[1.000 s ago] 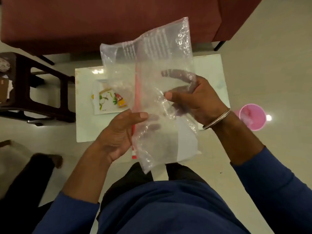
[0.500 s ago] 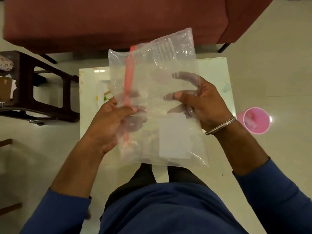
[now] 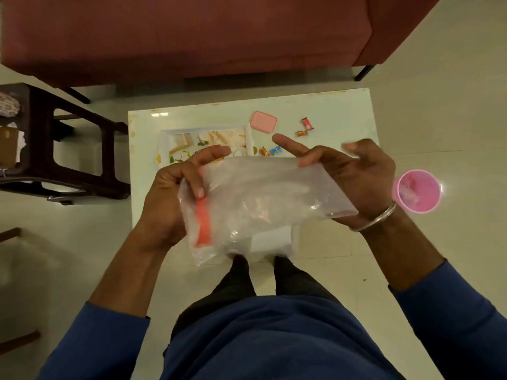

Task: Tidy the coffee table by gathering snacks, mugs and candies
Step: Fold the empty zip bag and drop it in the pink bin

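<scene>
A clear plastic bag with a red strip at its left end was held flat above the white surface — both hands had it. The left hand gripped the red end, thumb curled over the bag. The right hand held the other end with its thumb on top and its fingers mostly straight. Past the bag, small wrapped candies lay on the surface near a pink box and a flowery tray. A pink cup stood on the floor, just right of the surface — a red sofa sat beyond.
</scene>
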